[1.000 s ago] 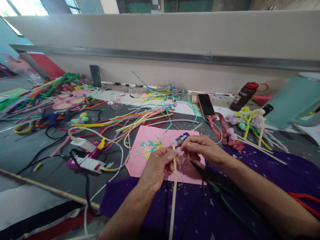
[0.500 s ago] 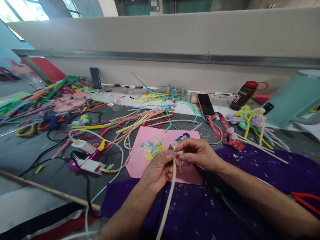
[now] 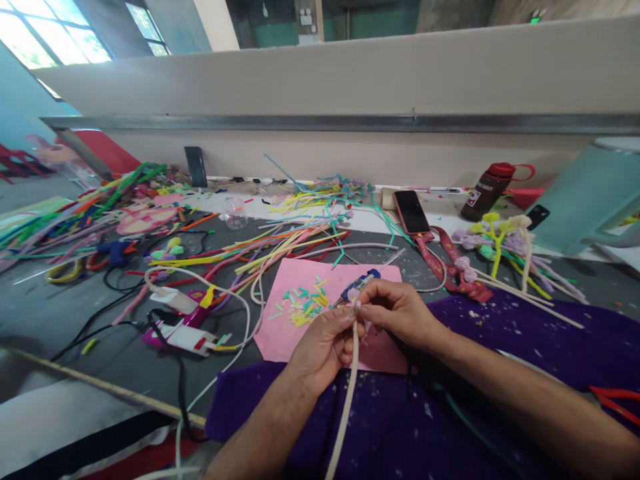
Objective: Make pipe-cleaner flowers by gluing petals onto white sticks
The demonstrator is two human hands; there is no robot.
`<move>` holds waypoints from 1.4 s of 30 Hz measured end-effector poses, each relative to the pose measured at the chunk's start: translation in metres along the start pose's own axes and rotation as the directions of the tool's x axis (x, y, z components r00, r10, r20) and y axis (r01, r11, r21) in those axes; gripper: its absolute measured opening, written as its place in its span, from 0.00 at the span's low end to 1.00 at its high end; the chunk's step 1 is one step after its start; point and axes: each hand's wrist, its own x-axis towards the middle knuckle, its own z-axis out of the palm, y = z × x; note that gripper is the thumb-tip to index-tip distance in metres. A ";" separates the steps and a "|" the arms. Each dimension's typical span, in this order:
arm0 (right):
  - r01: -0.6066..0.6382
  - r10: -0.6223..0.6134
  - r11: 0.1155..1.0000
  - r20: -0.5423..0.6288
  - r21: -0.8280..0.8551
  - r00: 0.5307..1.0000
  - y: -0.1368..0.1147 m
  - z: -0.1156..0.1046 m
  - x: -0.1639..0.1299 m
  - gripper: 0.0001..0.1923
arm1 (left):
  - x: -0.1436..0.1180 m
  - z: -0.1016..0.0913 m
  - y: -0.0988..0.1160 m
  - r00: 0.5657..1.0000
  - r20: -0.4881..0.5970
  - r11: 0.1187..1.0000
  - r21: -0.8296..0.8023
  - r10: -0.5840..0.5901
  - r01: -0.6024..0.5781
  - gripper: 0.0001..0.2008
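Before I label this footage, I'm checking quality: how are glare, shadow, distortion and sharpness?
Head view, upper left: glare whitens the window; head view, bottom: shadow darkens the purple cloth; head view, right: the teal container seems stretched by the lens; head view, centre: fine detail at the left hand looks soft.

No word or number can be made out for certain. Pale lettering runs along the dark bottle (image 3: 487, 193) with the red lid, too blurred to read, and its white sticker (image 3: 473, 198) carries a red mark but no legible text. Light characters on the red strap (image 3: 425, 251) below the phone (image 3: 412, 212) are likewise unreadable, and the small green sign (image 3: 537, 16) at the top right is too small to tell
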 end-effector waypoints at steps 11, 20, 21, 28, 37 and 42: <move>0.220 -0.255 0.876 -0.024 -0.430 0.967 -0.015 -0.003 -0.002 0.03 | 0.000 -0.002 0.001 0.999 0.000 0.999 0.023 0.048 -0.048 0.08; -0.150 0.151 0.989 -0.075 0.012 0.986 -0.017 -0.003 0.002 0.12 | -0.003 0.001 0.004 0.961 -0.066 0.938 0.243 0.270 -0.247 0.12; -0.161 0.161 0.987 -0.077 0.013 0.984 -0.016 -0.003 0.003 0.12 | -0.004 0.002 0.005 0.956 -0.069 0.933 0.249 0.286 -0.261 0.12; -0.153 0.151 0.988 -0.083 -0.023 0.985 -0.015 -0.001 0.002 0.13 | -0.004 0.001 0.005 0.940 -0.077 0.914 0.272 0.333 -0.301 0.11; -0.104 0.104 0.995 -0.001 -0.010 0.995 -0.014 0.001 -0.002 0.12 | -0.001 -0.001 0.003 0.946 -0.050 0.920 0.256 0.320 -0.298 0.11; -0.211 0.192 0.962 0.121 0.172 0.974 -0.006 -0.004 0.001 0.12 | 0.000 -0.003 0.001 0.965 -0.022 0.945 0.212 0.260 -0.249 0.12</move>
